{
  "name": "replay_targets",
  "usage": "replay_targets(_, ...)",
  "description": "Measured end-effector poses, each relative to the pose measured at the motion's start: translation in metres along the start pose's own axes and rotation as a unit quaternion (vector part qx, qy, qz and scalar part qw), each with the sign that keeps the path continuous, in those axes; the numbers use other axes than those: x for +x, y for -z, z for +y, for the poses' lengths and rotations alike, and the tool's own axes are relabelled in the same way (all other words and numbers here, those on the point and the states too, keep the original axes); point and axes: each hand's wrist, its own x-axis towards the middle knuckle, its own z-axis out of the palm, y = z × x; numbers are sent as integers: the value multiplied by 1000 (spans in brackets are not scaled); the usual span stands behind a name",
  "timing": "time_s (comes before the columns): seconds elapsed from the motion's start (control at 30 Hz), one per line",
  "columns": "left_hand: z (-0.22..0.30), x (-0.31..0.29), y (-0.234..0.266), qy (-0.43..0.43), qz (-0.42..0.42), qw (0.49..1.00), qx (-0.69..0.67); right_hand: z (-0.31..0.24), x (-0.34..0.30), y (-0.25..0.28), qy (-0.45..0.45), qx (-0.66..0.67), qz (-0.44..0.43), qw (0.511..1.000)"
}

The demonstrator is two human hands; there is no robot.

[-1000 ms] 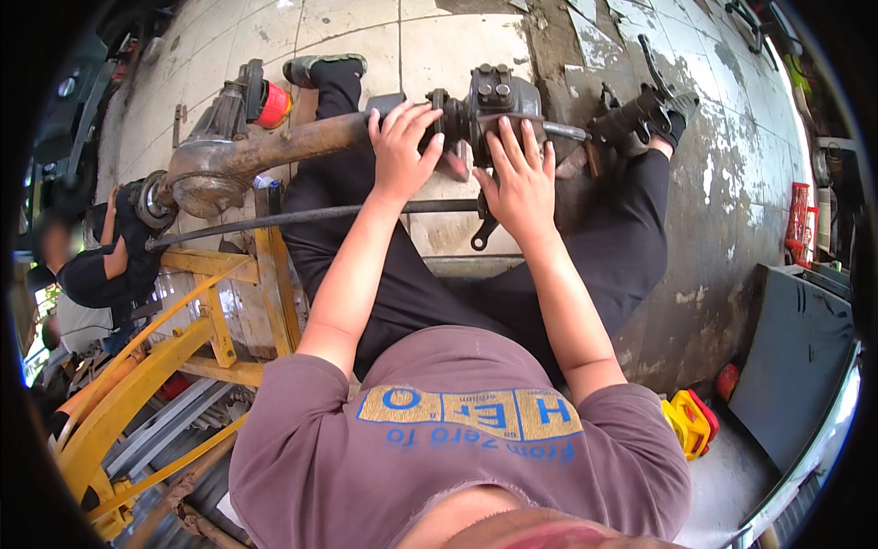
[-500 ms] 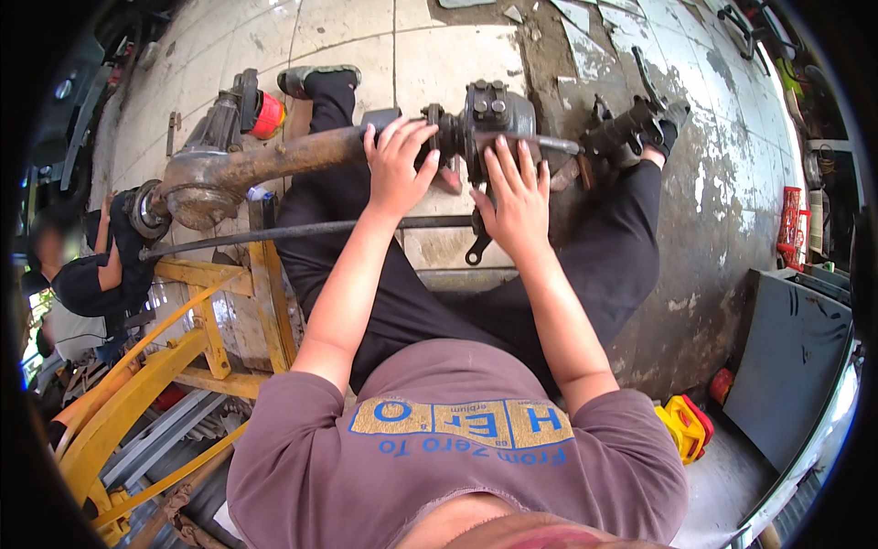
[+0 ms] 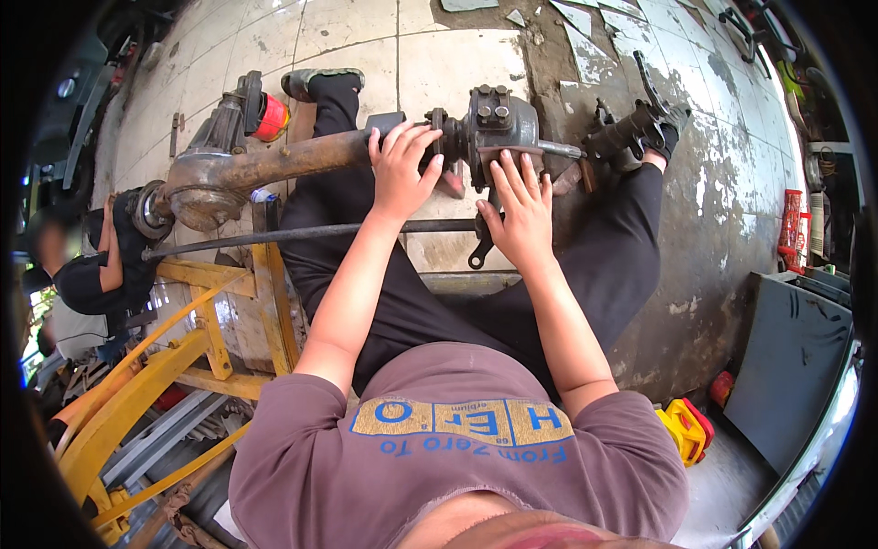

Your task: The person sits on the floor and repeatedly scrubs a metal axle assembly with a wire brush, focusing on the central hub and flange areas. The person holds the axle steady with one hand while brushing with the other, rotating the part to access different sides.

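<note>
A rusty vehicle axle (image 3: 283, 161) lies across in front of me, with a round differential bulge (image 3: 203, 189) at its left. My left hand (image 3: 402, 174) rests on the axle tube beside a dark flange, fingers spread over the top. At the right end sits a dark metal steering knuckle (image 3: 501, 123) with several bolts on its upper cap and a stub shaft (image 3: 560, 150) sticking out to the right. Against the near lower side of the knuckle lies my right hand (image 3: 521, 210), its fingers stretched out. A black rod (image 3: 320, 232) runs below the axle, ending near a dark arm with an eyelet (image 3: 478, 254).
A yellow metal frame (image 3: 137, 366) stands at lower left. Behind it, a person (image 3: 91, 274) sits by the axle's left end. A dark cylindrical part (image 3: 622, 137) lies near my right foot. A grey cabinet (image 3: 791, 357) and a red stand (image 3: 793, 229) are at right.
My right hand has slid slightly down the knuckle toward me. My left hand stays in place on the axle tube. The whole view has shifted slightly.
</note>
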Motion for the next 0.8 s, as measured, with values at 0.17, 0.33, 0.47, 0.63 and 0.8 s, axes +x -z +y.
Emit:
replay_targets(0.17,-2,5,1,-4,-1,1000,-8,4,16,1,0,11,19,1000)
replay_targets(0.33,0,2,0,0,0,1000,2,-1,-1,4,-3,22,5,1000)
replay_targets(0.47,-2,9,-1,-7,6,1000,2,7,15,-2,-5,33,32,999)
replay_targets(0.63,-6,7,-3,-10,7,1000,2,7,3,0,-1,38,14,999)
replay_targets(0.8,-2,6,-3,-6,4,1000,0,8,5,0,-13,52,17,998)
